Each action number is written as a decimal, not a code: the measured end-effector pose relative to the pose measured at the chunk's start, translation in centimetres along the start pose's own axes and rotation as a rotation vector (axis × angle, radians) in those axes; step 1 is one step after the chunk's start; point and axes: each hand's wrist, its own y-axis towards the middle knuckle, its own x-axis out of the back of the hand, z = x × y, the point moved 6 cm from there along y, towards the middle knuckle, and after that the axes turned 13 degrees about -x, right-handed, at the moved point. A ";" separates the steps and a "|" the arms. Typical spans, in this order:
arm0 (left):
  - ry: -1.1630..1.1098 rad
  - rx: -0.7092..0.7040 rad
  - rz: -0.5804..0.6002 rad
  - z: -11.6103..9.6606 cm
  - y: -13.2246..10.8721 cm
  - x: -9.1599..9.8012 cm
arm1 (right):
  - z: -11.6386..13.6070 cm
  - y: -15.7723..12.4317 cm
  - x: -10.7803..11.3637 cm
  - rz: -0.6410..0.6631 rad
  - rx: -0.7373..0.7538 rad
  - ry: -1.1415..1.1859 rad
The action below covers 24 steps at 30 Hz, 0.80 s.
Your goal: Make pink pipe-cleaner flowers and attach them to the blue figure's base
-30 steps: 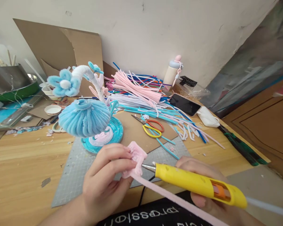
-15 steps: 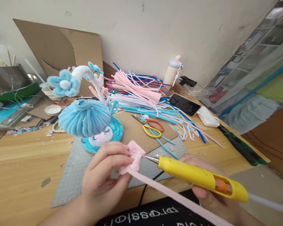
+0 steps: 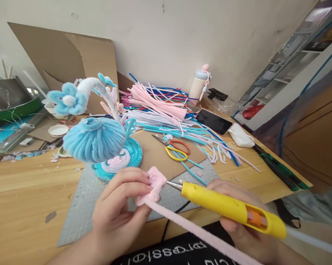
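Between the fingers and thumb of my left hand (image 3: 121, 209) is a folded pink pipe cleaner (image 3: 157, 180), bent into a small angular shape. Its long straight tail runs down to the right, past the bottom edge. My right hand (image 3: 240, 217) is wrapped around a yellow hot glue gun (image 3: 226, 206), a clear glue stick (image 3: 312, 241) jutting from its rear. The gun's metal nozzle touches or nearly touches the right edge of the pink shape. Just beyond my left hand stands a blue pleated pipe-cleaner lampshade shape (image 3: 95, 140) above a round turquoise base (image 3: 135, 156).
Red-and-yellow-handled scissors (image 3: 177, 151) lie on cardboard over a grey cutting mat (image 3: 77, 217). Behind them are bundles of pink pipe cleaners (image 3: 154, 101), a phone (image 3: 214, 121) and a bottle (image 3: 200, 84). Green-and-black pliers (image 3: 282, 169) rest at the right edge.
The whole view has shifted slightly, so the tabletop things appear a little further left. Both hands keep their holds, with the nozzle still at the pink shape's edge.
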 end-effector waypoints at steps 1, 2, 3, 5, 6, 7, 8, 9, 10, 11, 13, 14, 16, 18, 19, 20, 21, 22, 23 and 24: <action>0.000 -0.001 -0.002 0.0 0.0 0.0 | 0.2 0.1 0.1 0.006 0.008 -0.011; -0.001 -0.001 -0.002 0.0 -0.1 0.1 | 0.3 0.1 0.1 0.012 0.012 -0.016; 0.000 -0.002 -0.002 0.0 -0.1 0.1 | 0.4 0.1 0.1 0.022 0.012 -0.018; 0.003 0.000 -0.001 0.0 -0.2 0.1 | 0.3 0.2 0.0 0.038 -0.001 -0.020; 0.007 0.001 -0.001 0.0 -0.2 0.1 | 0.2 0.2 -0.1 0.037 -0.004 -0.019; 0.010 0.003 0.000 0.1 -0.2 0.1 | 0.1 0.1 0.0 0.034 -0.003 -0.015; 0.012 0.005 -0.001 0.1 -0.2 0.1 | 0.1 0.1 0.0 0.032 -0.003 -0.009; 0.014 0.003 -0.003 0.0 -0.1 0.1 | 0.0 0.1 0.0 0.031 -0.003 -0.002; 0.014 0.001 -0.004 0.0 -0.1 0.1 | 0.0 0.1 0.0 0.034 -0.001 0.007; 0.014 0.000 -0.004 0.0 -0.1 0.1 | 0.0 0.1 0.0 0.041 0.000 0.013; 0.015 -0.002 -0.006 0.0 0.0 0.1 | -0.1 0.0 -0.2 0.057 -0.007 0.020; 0.017 -0.003 -0.007 0.0 0.0 0.1 | -0.2 0.0 -0.2 0.060 -0.010 0.023; 0.018 -0.003 -0.008 -0.1 0.0 0.1 | -0.3 -0.1 -0.2 0.057 -0.019 0.030; 0.016 -0.005 -0.008 0.0 0.0 0.0 | -0.5 -0.3 -0.1 0.047 -0.024 0.033; 0.014 -0.005 -0.005 0.0 0.0 0.0 | -0.5 -0.3 0.0 0.045 -0.027 0.029; 0.011 -0.004 -0.002 0.0 0.0 0.0 | -0.5 -0.3 0.0 0.044 -0.029 0.022; 0.007 -0.005 0.000 0.0 0.0 0.0 | -0.4 -0.2 -0.1 0.048 -0.029 0.013; 0.004 -0.007 0.001 0.0 0.0 0.0 | -0.3 -0.2 -0.1 0.051 -0.028 0.007; 0.003 -0.009 0.000 0.0 0.0 0.0 | -0.2 -0.1 -0.1 0.049 -0.026 0.003; 0.005 -0.011 -0.001 0.0 0.0 0.0 | -0.1 -0.1 -0.1 0.047 -0.026 0.001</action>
